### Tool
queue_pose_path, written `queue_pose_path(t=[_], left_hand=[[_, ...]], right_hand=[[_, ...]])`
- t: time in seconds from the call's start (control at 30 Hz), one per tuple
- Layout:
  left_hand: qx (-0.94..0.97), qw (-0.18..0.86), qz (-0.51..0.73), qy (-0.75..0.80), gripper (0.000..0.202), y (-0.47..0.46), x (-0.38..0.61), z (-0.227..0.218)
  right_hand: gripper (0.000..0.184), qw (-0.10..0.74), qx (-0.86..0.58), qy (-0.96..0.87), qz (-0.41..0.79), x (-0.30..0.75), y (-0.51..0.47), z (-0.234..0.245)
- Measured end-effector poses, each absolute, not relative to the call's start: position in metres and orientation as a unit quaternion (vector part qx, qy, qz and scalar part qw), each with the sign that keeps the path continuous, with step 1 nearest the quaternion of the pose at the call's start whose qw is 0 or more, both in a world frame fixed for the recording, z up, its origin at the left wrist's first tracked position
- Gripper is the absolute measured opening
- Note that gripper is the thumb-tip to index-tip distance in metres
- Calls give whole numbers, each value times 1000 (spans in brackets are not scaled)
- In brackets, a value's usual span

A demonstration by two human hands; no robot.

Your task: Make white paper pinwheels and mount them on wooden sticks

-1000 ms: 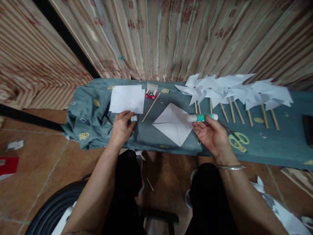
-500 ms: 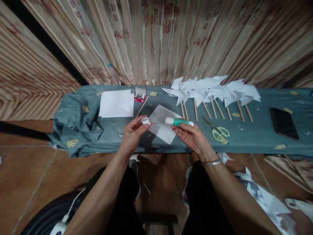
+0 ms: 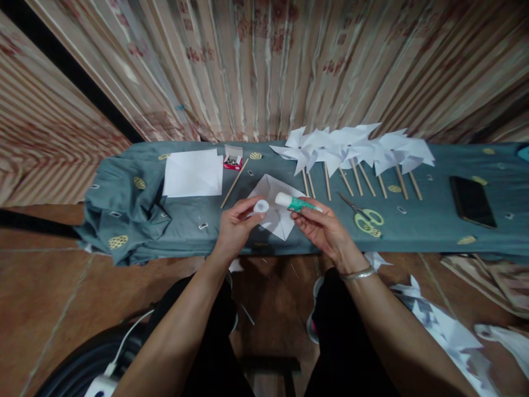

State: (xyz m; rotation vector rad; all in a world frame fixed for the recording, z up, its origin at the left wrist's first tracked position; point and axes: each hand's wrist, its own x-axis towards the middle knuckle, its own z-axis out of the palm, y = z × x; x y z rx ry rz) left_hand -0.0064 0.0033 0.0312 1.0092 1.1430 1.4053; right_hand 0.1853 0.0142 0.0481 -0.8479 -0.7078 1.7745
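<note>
Between finger and thumb, my left hand [image 3: 237, 223] pinches a small white cap [image 3: 260, 207], its hollow end turned toward me. My right hand [image 3: 322, 229] grips a green and white glue stick [image 3: 297, 202], with its white end pointing left at the cap. A small gap separates the two. Below them on the cloth lies a creased white paper square [image 3: 278, 223], partly covered by my hands. One wooden stick [image 3: 235, 183] rests just beyond my left hand. Green-handled scissors [image 3: 363, 216] lie to the right of my right hand.
A stack of white paper [image 3: 193, 173] and a red box of small metal pins [image 3: 233, 159] are at the left. Several paper pinwheels [image 3: 351, 146] on sticks line the back. A black phone [image 3: 472, 201] lies at the right. Paper scraps [image 3: 450, 336] litter the floor.
My left hand has brought the cap rightward, closer to the glue stick, and turned its hollow end more toward me. The glue stick has tilted slightly. The whole view has shifted a little.
</note>
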Motion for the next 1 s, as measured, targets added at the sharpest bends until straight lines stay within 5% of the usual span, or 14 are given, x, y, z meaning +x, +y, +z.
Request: queue_pose_path(t=[0.33,1.0], left_hand=[[530,424,545,492,34,2,-8,31],[495,488,529,487,32,-3,-13,38]], right_hand=[[35,486,-392,-352,698,185,13,49],[33,456,-424,-442,646,189,14,40]])
